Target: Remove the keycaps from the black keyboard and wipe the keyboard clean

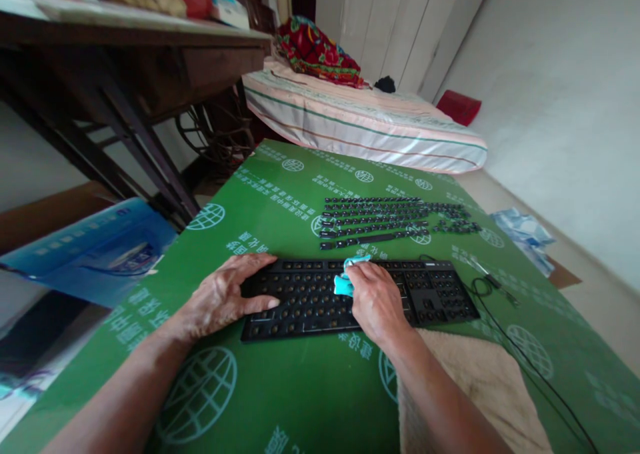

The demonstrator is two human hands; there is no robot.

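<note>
A black keyboard (300, 301) with its keycaps off lies on the green printed board (290, 401). My left hand (225, 294) rests at the keyboard's left end, thumb and fingers spread apart over its edge. Bunched in my right hand (377, 301) is a turquoise cloth (344, 285), pressed against the middle of the keyboard; the fingertips are partly hidden by it. Beyond the keyboard, the loose black keycaps (370, 224) lie in rows, with a smaller group at their right.
Under my right forearm lies a beige towel (470, 374). The keyboard's black cable (535, 357) runs along the right side. A wooden table (220, 64) stands at the left, a bed (370, 121) beyond the board, and a blue box (120, 241) low at the left.
</note>
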